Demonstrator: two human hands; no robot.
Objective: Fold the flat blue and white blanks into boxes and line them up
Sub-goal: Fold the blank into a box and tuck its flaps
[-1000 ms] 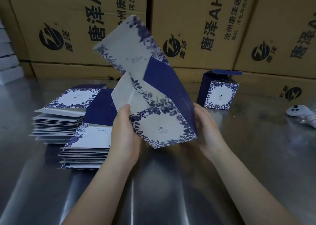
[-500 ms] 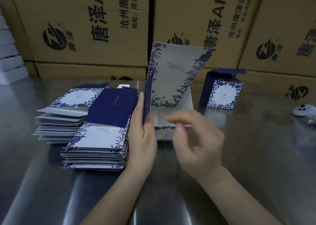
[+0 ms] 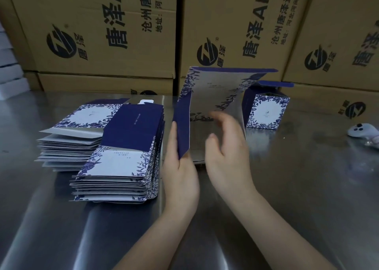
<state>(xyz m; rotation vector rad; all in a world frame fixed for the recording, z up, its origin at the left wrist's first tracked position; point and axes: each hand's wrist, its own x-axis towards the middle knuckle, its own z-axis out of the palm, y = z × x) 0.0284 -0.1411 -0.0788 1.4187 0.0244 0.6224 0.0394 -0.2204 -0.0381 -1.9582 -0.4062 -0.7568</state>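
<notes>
Blank (image 3: 213, 93): a second ago held in the air by both hands, now stands on the table (image 3: 307, 187) just 12 o'clock of the hands, walls up, top flap bent over. Left hand (image 3: 180, 173) grips its navy side panel, thumb along the edge. Right hand (image 3: 227, 152) has let go; fingers loose and spread, blurred, at the open front. Judgement: shape is set, closing the flaps comes next. One finished box (image 3: 266, 111) at 2 o'clock; flat stacks (image 3: 119, 163) at 9 o'clock.
</notes>
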